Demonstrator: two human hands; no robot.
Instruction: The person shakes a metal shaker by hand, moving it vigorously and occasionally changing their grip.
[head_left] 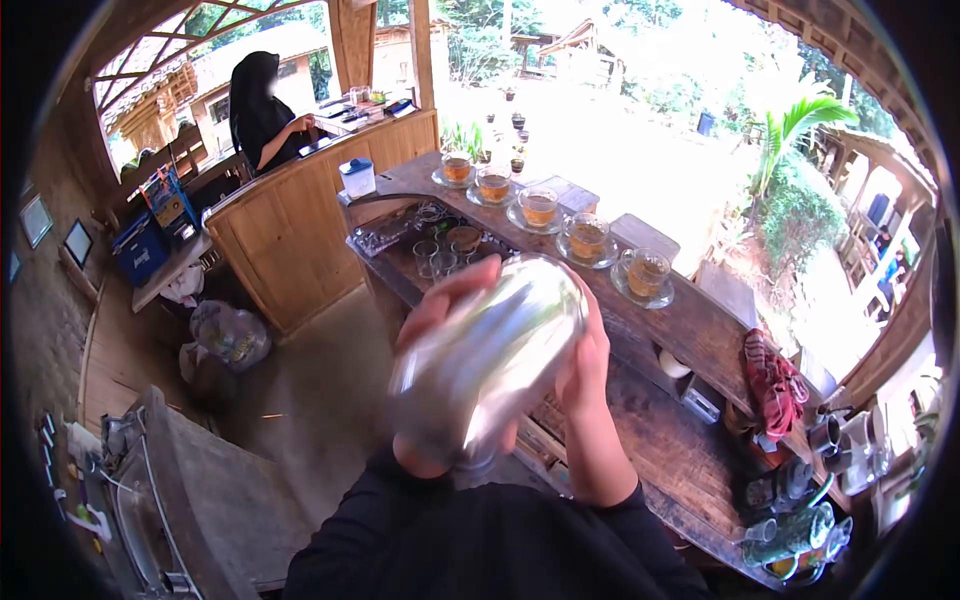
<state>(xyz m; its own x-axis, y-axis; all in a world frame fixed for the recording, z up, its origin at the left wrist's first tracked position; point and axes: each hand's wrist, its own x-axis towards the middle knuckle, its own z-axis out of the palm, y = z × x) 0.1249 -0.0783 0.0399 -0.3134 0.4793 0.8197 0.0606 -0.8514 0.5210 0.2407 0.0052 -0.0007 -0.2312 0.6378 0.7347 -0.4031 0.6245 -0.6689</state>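
A shiny, rounded metal canister (495, 350) is raised in front of my body, tilted and partly smeared by motion. Fingers of my left hand (447, 300) wrap round its left side. On the opposite side, my right hand (588, 355) grips it, so both hands are closed on the one vessel. Its opening does not show. Just beyond it, a row of glass cups with amber liquid stands on saucers along the wooden counter; the nearest cup (642, 272) is to the right of the canister. Several clear glasses (435, 258) sit behind my left hand.
A red checked cloth (773, 372) lies on the counter (690, 340) at right, near glass mugs (800, 535). A lidded white tub (357, 178) stands at the counter's far end. Behind a wooden desk (300, 220) is another person (265, 115) in black. Plastic bags (228, 333) lie at left.
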